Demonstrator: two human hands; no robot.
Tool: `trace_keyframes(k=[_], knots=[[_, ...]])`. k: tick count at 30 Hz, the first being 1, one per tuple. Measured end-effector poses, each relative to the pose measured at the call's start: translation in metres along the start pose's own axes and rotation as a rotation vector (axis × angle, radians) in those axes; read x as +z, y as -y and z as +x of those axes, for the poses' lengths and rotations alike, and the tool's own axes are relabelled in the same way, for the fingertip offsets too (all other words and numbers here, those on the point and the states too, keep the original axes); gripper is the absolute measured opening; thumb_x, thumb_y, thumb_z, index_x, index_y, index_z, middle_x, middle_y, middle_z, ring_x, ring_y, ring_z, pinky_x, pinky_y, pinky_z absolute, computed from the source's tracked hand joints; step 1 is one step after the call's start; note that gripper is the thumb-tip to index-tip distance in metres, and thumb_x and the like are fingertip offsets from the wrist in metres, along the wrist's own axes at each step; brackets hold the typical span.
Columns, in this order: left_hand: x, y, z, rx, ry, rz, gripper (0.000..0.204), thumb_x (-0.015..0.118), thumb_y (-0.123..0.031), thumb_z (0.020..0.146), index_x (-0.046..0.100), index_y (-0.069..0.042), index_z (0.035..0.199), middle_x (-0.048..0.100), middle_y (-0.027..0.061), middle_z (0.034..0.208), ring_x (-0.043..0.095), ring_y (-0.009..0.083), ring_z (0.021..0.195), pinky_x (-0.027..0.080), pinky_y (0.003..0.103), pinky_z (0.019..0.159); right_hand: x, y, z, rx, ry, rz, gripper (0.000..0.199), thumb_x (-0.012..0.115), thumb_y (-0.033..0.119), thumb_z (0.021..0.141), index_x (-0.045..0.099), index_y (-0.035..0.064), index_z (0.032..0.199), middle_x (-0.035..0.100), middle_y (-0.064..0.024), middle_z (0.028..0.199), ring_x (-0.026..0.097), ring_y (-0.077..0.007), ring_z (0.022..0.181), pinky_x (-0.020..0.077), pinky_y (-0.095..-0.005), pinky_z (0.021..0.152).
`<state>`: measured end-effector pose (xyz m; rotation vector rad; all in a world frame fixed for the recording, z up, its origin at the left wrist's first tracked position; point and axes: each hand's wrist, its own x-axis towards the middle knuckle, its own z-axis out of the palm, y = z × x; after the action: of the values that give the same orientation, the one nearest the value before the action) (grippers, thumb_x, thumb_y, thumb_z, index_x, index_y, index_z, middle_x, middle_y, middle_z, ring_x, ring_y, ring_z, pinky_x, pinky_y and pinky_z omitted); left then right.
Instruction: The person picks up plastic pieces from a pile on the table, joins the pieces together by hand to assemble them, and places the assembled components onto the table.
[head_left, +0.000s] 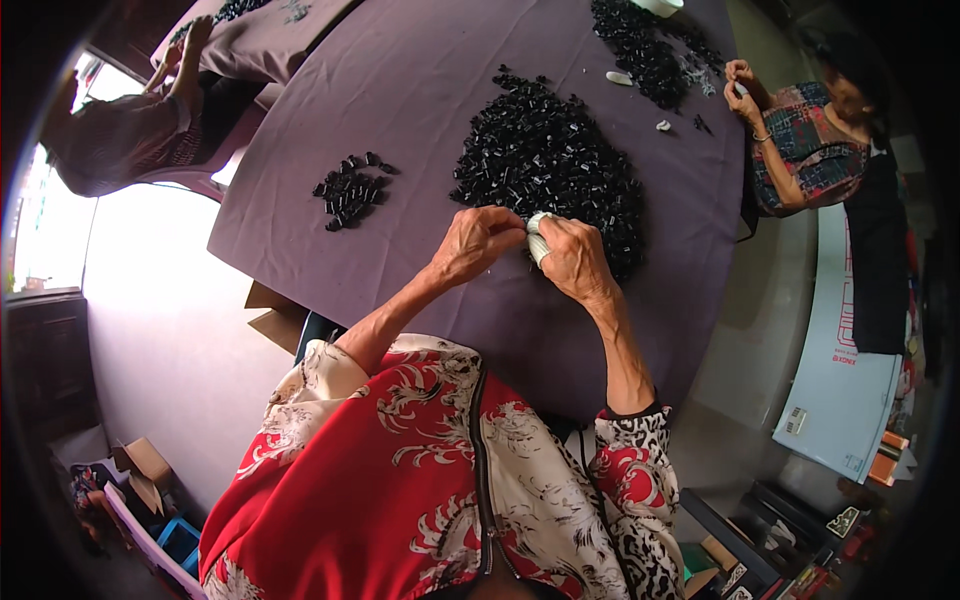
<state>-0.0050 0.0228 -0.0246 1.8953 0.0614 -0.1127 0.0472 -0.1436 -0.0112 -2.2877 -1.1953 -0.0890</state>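
Over the near part of the purple-covered table (330,260), my two hands meet close together. My left hand (475,243) is closed in a pinch; whatever lies between its fingertips is too small to make out. Against it, my right hand (578,258) is also closed, with white finger covers (538,248) on some of its fingers. Any piece it grips is hidden. Just beyond my hands spreads a large heap of small, shiny black pieces (545,150). A smaller pile of black pieces (350,192) lies to the left of it.
At the far right are another black heap (645,55), a white bowl (660,5) and a loose white finger cover (619,78). A person (815,140) works at the right edge, another person (140,130) at the left. Boxes (148,465) stand on the lower left.
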Motion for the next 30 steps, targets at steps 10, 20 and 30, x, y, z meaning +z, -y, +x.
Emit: trace_keyframes(k=[10,20,30], knots=[[0.01,0.011,0.004,-0.249,0.025,-0.636,0.013,0.061,-0.017,0.081,0.061,-0.004,0.083,0.058,0.0002,0.071,0.053,0.0072,0.064,0.044,0.022,0.061,0.005,-0.007,-0.011,0.531,-0.102,0.65,0.012,0.049,0.005,0.08,0.059,0.0021,0.087,0.059,-0.0062,0.065,0.055,-0.0129,0.056,0.0446,-0.0268,0.053],[0.016,-0.002,0.002,-0.117,-0.101,-0.389,0.015,0.06,-0.017,0.081,0.061,-0.002,0.084,0.058,0.0006,0.07,0.052,0.0072,0.064,0.043,0.022,0.06,0.008,-0.007,-0.01,0.544,-0.067,0.717,0.012,0.05,0.007,0.08,0.058,0.0007,0.086,0.059,-0.005,0.064,0.054,-0.0104,0.053,0.0436,-0.0244,0.048],[-0.005,0.01,0.016,-0.046,-0.167,-0.048,0.021,0.061,-0.019,0.078,0.062,0.002,0.081,0.061,0.007,0.067,0.057,0.0118,0.062,0.045,0.026,0.057,0.004,-0.008,-0.02,0.583,-0.182,0.796,0.009,0.055,0.005,0.078,0.059,0.0015,0.085,0.06,-0.0023,0.07,0.054,-0.0076,0.056,0.0447,-0.0216,0.051]])
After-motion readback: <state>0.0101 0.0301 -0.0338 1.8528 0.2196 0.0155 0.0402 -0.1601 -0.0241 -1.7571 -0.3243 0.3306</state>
